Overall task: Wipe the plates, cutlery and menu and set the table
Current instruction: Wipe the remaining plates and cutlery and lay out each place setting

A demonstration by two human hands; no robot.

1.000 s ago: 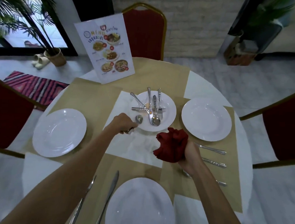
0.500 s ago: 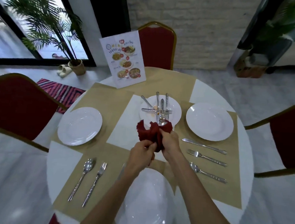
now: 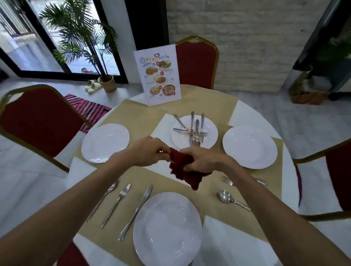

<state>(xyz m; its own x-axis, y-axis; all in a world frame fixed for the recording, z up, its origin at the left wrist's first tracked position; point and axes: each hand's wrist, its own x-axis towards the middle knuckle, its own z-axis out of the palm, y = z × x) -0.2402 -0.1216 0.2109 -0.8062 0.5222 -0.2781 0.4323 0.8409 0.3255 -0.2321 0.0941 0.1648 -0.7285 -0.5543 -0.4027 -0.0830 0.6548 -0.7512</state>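
Table [image 3: 249, 116] round, white; tan placemats [image 3: 131, 118]; red gold-framed chairs [image 3: 40, 123]; left hand [image 3: 147, 151] pinches shiny metal piece [image 3: 160, 151] against crumpled dark-red cloth [image 3: 186, 173]; right hand [image 3: 201, 160] clenches cloth.

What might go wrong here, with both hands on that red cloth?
The left hand pinches a barely visible cutlery piece; it might slip and clatter down. The red cloth, bunched in the right hand, dangles a corner near the front plate and may brush it.
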